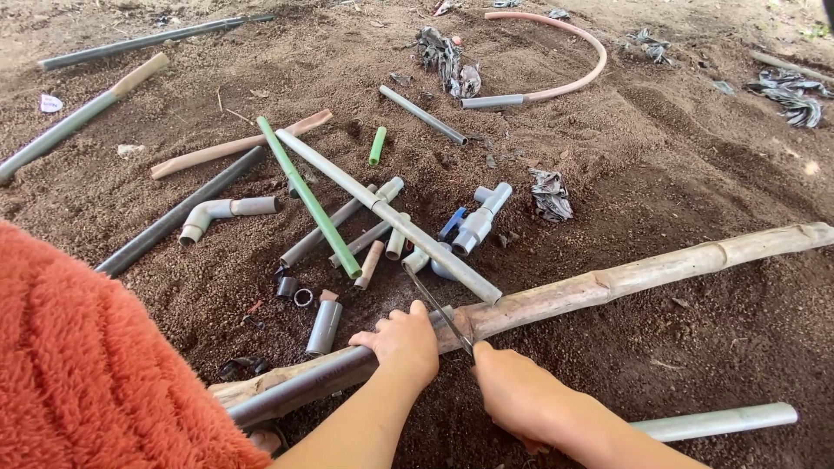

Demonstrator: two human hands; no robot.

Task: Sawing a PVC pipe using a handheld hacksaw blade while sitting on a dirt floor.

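Left hand clamps grey pipe on bamboo, 6 o'clock. Right hand fingers closed on saw blade. Best: keep strokes square, cut close to the grip.

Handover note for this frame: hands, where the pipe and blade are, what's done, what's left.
Left hand: pressing the dark grey pipe down along the bamboo pole.
Right hand: gripping the thin saw blade, which is set across the pipe beside the left hand's fingers.
Around: cut pipe pieces and elbows lie on the soil beyond the pole, including a green pipe and a short grey offcut.
Done: blade placed on the pipe; cut depth cannot be told.
Left: the pipe is not yet severed.
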